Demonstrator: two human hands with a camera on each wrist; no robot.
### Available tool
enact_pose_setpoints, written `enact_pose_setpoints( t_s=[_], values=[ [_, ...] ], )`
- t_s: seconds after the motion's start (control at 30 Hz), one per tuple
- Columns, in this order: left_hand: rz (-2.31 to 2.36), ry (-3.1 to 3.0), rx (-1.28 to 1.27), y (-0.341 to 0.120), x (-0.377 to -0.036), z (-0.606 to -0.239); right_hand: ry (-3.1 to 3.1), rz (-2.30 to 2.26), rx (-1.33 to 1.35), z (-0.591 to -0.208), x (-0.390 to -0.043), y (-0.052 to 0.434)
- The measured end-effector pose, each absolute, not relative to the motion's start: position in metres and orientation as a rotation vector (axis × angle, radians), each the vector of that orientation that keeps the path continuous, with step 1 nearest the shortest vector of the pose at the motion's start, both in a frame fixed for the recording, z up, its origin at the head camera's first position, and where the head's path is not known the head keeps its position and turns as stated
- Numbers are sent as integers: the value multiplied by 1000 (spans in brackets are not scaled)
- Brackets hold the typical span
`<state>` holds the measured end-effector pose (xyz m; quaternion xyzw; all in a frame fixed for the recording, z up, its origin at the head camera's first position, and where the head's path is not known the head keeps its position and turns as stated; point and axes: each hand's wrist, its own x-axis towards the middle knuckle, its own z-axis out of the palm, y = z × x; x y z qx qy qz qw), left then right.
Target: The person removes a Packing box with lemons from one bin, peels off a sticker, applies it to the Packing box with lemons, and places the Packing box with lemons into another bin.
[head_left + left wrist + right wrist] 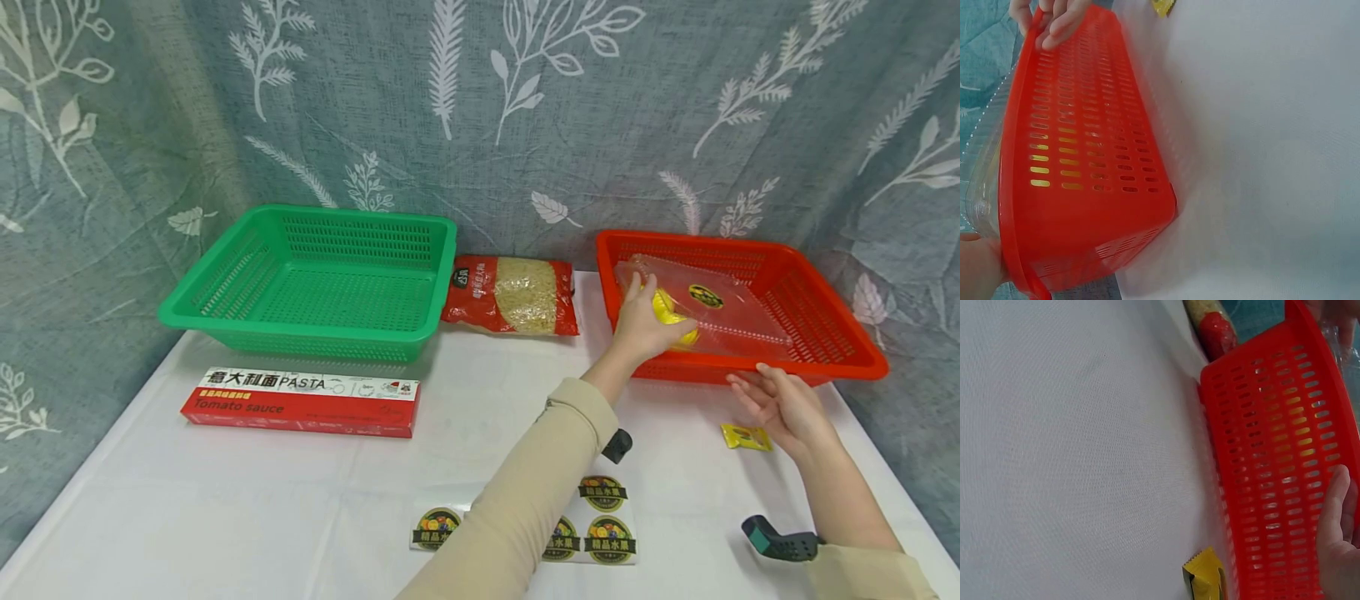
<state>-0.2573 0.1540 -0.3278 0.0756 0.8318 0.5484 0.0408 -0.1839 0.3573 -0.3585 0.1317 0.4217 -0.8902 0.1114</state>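
A clear plastic box [738, 312] with a black-and-gold fruit sticker lies tilted in the red basket [840, 333]. Something yellow [666, 310] shows inside it, its kind blurred by the plastic. My left hand [648, 325] grips the box's left end, thumb and fingers spread across it; in the left wrist view it shows beside the basket's end. At the front rim, my right hand [787, 412] holds the basket's edge, its thumb [1336, 494] against the outer wall. A small yellow packet [746, 437] lies on the table below that hand.
To the left stands a green basket [300, 333]. A red bag of pasta [517, 296] lies between the baskets, and a tomato sauce pasta box [300, 404] in front of the green one. A sheet of fruit stickers [611, 537] is partly under my left forearm.
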Motion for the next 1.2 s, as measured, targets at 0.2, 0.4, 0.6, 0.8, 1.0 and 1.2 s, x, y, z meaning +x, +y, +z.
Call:
enact_pose_setpoints(
  t_s=[0.2, 0.4, 0.6, 0.8, 1.0, 1.2],
  values=[
    [1594, 2597, 262, 154, -257, -329, 1254, -2616, 395, -359, -182, 357],
    [1497, 2664, 255, 156, -255, -329, 1259, -2615, 387, -360, -180, 357],
    [1402, 2661, 267, 156, -255, -327, 1258, -2623, 389, -361, -179, 358],
    [1301, 2689, 246, 156, -254, -326, 1284, -2616, 396, -364, -178, 357],
    [1150, 2833, 227, 159, -252, -328, 1303, -2611, 402, -366, -176, 354],
    [1243, 2863, 204, 160, -251, -331, 1308, -2598, 409, -364, -176, 352]
  ],
)
